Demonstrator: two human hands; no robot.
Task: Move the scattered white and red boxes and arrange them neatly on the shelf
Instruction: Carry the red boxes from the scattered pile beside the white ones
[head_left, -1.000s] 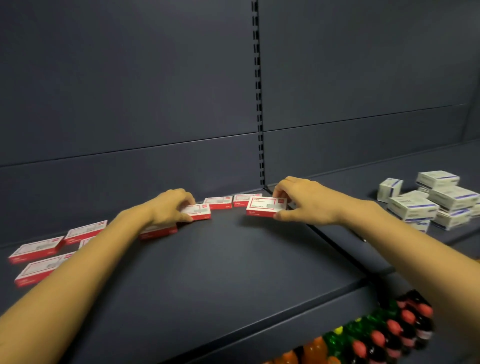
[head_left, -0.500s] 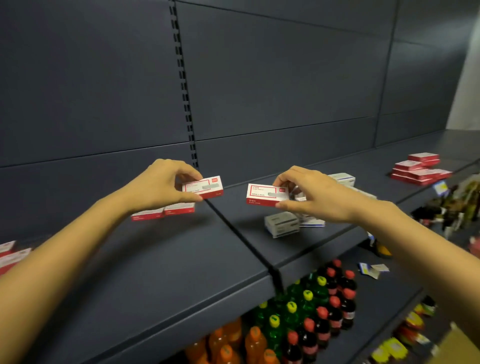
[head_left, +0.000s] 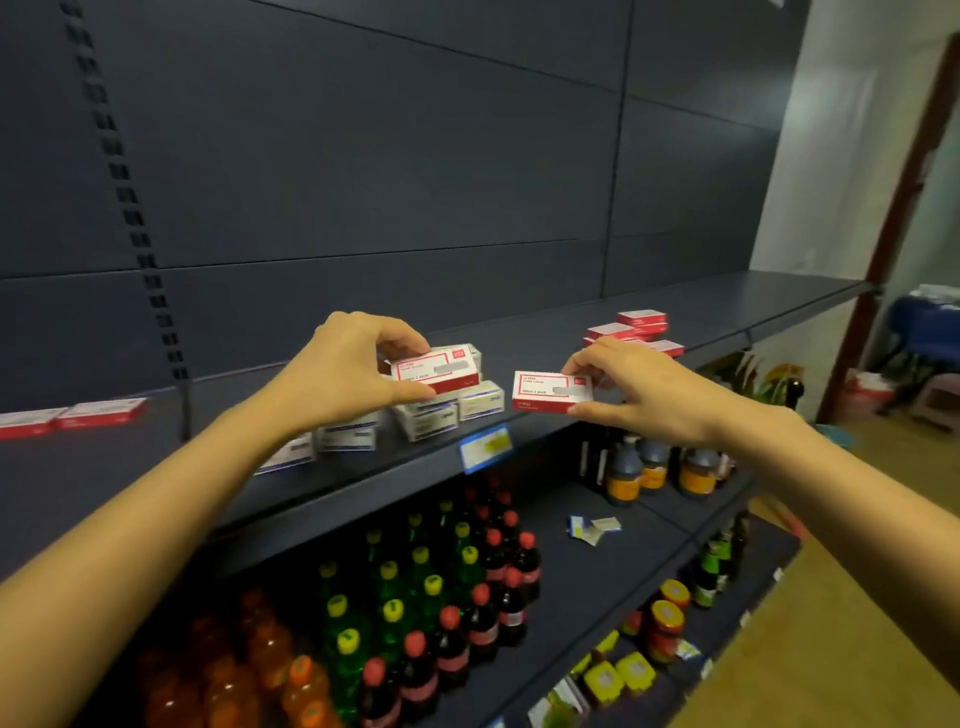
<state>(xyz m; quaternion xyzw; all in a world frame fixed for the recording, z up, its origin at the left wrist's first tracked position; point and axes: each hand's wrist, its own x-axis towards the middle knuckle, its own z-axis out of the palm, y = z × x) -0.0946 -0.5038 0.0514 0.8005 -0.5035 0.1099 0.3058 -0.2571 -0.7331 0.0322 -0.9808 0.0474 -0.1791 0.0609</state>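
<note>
1. Red-and-white box A (head_left: 436, 370) is gripped by my left hand (head_left: 343, 369): thumb under the near edge, fingers curled over the far edge. It is lifted clear of the shelf (head_left: 727, 306), label side up, slightly tilted.
2. Box B (head_left: 550, 392), same red-and-white type, is pinched at its right end by my right hand (head_left: 639, 395), thumb below and fingers on top. It is in the air at the shelf's front edge, just right of box A, not touching it.
3. Under the left hand, a cluster of white boxes with blue print (head_left: 431, 421) sits on the shelf, some stacked. I can't tell whether box A touches the top one.
4. Further right on the same shelf, behind the right hand, I see a pile of red-and-white boxes (head_left: 636, 327), partly two high.
5. Far left, two flat red-and-white boxes (head_left: 98, 413) lie side by side, well apart from the rest.
6. Blue price tag (head_left: 485, 447) hangs on the shelf lip, below the held boxes.
7. Lower shelves: soft-drink bottles (head_left: 415, 597) with red, yellow and orange caps; dark bottles with orange labels (head_left: 649, 467) to their right.
</note>
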